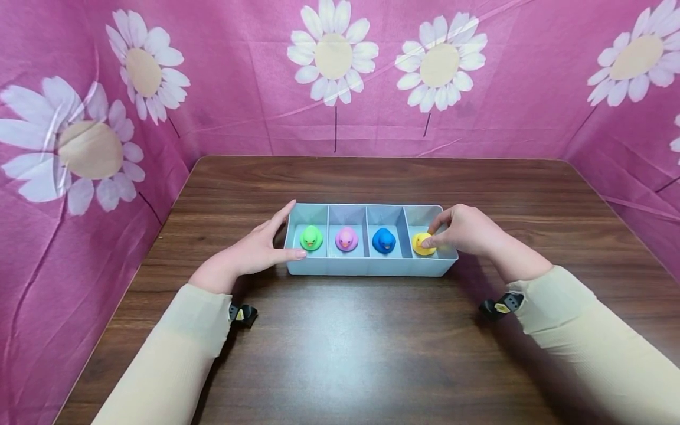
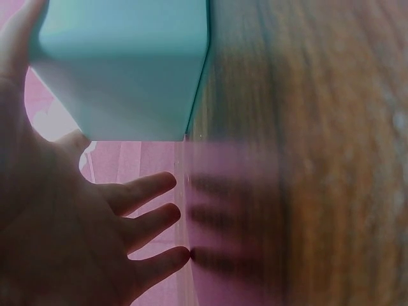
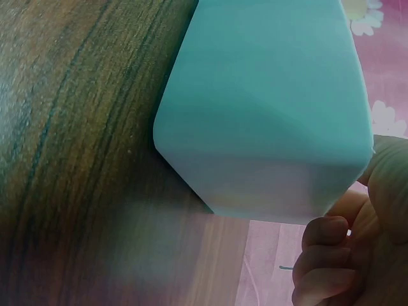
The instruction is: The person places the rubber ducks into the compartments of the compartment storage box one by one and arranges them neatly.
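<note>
A pale blue divided tray (image 1: 366, 267) lies lengthwise across the table, with one small rubber duck in each compartment. From left to right they are a green duck (image 1: 310, 238), a pink duck (image 1: 346, 239), a blue duck (image 1: 383, 241) and a yellow duck (image 1: 422, 244). My left hand (image 1: 260, 248) holds the tray's left end, thumb over the front rim and index finger at the back corner; its other fingers spread beyond the end wall (image 2: 121, 95). Reaching over the right end, my right hand (image 1: 470, 233) pinches the yellow duck between thumb and fingers. The tray wall hides that pinch in the right wrist view.
The brown wooden table (image 1: 340, 342) extends around the tray on all sides. Pink cloth (image 1: 234, 77) printed with white daisies hangs behind the table and along both sides. A dark strap (image 1: 243, 316) shows at the left wrist and another strap (image 1: 502, 306) at the right.
</note>
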`<state>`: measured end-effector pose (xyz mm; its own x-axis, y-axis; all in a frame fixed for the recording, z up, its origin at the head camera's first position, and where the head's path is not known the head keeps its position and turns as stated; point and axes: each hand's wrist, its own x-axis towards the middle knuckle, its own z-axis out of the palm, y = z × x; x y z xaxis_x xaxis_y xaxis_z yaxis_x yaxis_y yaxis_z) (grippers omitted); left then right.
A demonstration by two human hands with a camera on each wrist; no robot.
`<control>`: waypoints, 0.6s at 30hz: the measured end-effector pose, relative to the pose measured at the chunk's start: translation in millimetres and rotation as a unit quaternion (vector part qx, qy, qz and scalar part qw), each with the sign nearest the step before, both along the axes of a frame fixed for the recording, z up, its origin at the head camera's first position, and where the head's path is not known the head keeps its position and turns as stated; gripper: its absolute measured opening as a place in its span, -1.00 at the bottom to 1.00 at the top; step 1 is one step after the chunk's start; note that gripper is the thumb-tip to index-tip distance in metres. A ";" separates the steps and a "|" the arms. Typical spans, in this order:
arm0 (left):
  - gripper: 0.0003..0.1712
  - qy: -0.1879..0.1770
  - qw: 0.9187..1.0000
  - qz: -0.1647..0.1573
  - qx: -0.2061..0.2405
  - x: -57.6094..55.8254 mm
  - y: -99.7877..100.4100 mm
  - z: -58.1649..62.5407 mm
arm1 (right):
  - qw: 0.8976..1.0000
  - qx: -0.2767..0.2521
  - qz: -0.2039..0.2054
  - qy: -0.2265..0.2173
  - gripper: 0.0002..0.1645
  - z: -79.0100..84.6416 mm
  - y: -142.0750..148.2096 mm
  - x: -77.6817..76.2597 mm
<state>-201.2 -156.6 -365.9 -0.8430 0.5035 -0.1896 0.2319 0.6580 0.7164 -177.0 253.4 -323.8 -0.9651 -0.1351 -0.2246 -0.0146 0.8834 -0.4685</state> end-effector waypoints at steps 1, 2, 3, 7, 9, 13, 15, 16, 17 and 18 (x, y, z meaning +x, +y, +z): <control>0.22 -0.001 1.000 0.000 0.001 0.1 0.1 0.1 | 1.000 0.002 -0.001 0.001 -0.60 0.0 -0.3 0.0; 0.22 -0.001 1.000 0.000 0.001 0.1 0.2 0.2 | 1.000 0.003 -0.001 0.001 -0.62 0.0 -0.3 -0.2; 0.22 -0.001 1.000 0.000 0.001 0.1 0.2 0.2 | 1.000 0.004 -0.001 0.001 -0.63 -0.1 -0.5 -0.2; 0.22 -0.002 1.000 0.002 0.001 0.2 0.3 0.6 | 1.000 0.004 0.001 0.002 -0.67 -0.3 -0.4 -0.1; 0.22 -0.001 1.000 0.001 0.001 0.3 0.3 0.8 | 1.000 0.000 0.003 0.002 -0.69 0.0 -0.4 0.2; 0.22 0.002 1.000 0.000 0.002 0.2 0.1 1.1 | 1.000 -0.010 0.006 0.001 -0.72 0.3 0.0 0.7; 0.22 0.002 1.000 -0.001 0.002 -0.1 0.0 1.1 | 1.000 -0.017 0.009 0.001 -0.72 -0.4 0.3 0.7; 0.22 0.002 1.000 -0.002 0.002 -0.1 0.0 1.1 | 1.000 -0.021 0.010 0.001 -0.73 -1.0 0.7 0.5; 0.22 0.002 1.000 -0.002 0.003 -0.2 0.0 1.2 | 1.000 -0.025 0.011 0.001 -0.73 -1.5 1.0 0.2; 0.22 0.001 1.000 -0.003 0.004 -0.2 -0.1 1.3 | 1.000 -0.029 0.012 0.002 -0.73 -2.3 1.4 -0.2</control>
